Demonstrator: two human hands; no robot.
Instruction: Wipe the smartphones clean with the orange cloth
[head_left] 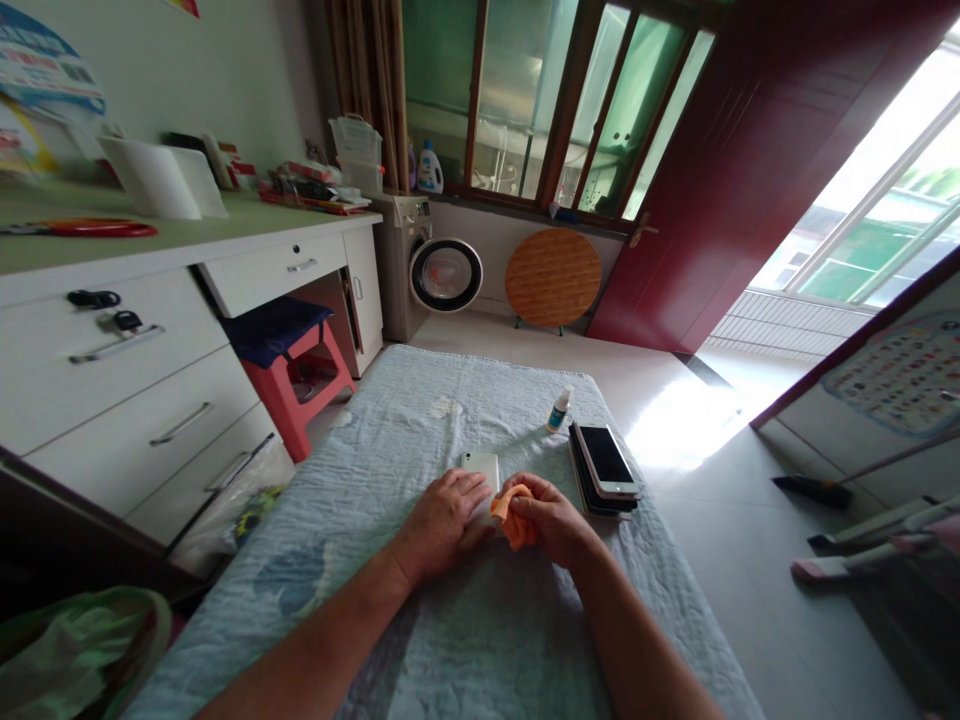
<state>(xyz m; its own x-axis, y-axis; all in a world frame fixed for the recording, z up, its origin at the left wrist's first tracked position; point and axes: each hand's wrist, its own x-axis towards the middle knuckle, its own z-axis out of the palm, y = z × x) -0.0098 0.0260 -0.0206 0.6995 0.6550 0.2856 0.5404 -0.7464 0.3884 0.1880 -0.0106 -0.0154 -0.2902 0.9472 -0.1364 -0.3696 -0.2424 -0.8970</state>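
Note:
A white phone (481, 467) lies face down on the pale blue cloth-covered table (390, 440). My left hand (444, 522) rests flat on its near end, fingers pressed down on it. My right hand (550, 520) is closed on a bunched orange cloth (512, 518) held against the phone's right edge. To the right, a stack of phones (604, 468) lies on the cloth, the top one white-framed with a dark screen. A small spray bottle (559, 410) with a blue label stands just beyond the stack.
White drawers and a desk (150, 330) run along the left, with a red stool (289, 365) under it. A washing machine (420, 265) and a round wooden tabletop (553, 277) stand at the far wall. A broom (817, 488) lies on the floor at right.

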